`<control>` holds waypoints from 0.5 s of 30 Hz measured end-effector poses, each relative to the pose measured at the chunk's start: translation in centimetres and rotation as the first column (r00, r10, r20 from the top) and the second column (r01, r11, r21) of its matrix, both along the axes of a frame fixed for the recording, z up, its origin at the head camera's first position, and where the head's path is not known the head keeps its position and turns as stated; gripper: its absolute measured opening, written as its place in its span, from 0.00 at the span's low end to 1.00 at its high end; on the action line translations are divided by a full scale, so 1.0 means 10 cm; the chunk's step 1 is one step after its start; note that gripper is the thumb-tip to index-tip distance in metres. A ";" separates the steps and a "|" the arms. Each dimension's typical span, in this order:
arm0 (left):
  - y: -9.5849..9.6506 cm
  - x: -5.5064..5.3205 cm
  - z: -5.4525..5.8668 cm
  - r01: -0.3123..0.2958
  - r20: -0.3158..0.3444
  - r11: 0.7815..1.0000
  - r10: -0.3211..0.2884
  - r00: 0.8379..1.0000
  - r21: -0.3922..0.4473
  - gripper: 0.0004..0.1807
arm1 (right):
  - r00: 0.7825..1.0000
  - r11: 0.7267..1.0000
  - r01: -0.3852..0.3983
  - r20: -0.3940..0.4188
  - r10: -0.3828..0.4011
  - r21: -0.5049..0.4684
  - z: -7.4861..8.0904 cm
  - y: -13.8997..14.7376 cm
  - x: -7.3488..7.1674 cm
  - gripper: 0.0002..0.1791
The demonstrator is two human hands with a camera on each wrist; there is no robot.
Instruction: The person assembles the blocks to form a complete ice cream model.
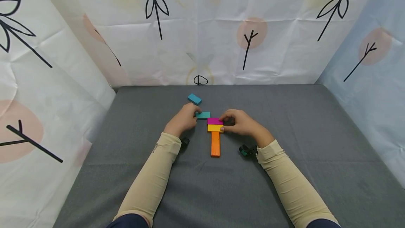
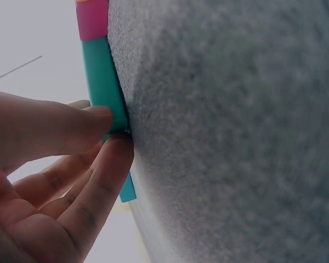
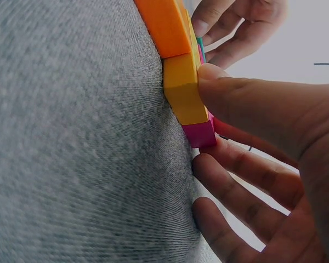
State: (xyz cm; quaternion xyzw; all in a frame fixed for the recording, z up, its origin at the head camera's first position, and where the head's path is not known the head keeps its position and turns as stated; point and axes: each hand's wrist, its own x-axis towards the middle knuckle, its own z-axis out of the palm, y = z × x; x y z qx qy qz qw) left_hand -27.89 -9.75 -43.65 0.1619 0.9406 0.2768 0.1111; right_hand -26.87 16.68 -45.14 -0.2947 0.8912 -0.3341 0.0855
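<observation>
My left hand [image 1: 183, 119] pinches the near end of a teal block [image 2: 103, 74] between thumb and fingers, low against the grey cloth. The teal block's other end meets a magenta block [image 1: 213, 121]. Directly in front of the magenta one lies a yellow block [image 1: 214, 128], long sides together. An orange block [image 1: 215, 145] runs from the yellow one toward me, like a stem. My right hand [image 1: 242, 122] holds the right end of the pair, thumb on the yellow block and index finger at the magenta block's end; its other fingers spread by the cloth.
A blue block [image 1: 194, 99] lies slanted on the grey cloth-covered table [image 1: 284, 115], just beyond my left hand. White printed sheets [image 1: 202, 52] wall the back and left sides, with a bluish one [image 1: 373, 90] at right. Dark wrist cameras [image 1: 248, 150] sit under both wrists.
</observation>
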 end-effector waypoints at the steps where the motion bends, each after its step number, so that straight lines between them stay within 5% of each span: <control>1: 0.01 0.00 0.00 0.002 0.002 1.000 -0.002 1.000 -0.004 0.22 | 1.000 1.000 -0.001 0.000 0.001 -0.001 0.00 0.00 0.00 0.17; 15: 0.08 0.00 0.00 0.003 -0.042 0.999 -0.006 0.999 -0.053 0.21 | 1.000 1.000 -0.008 -0.007 0.008 -0.004 0.01 0.00 0.00 0.17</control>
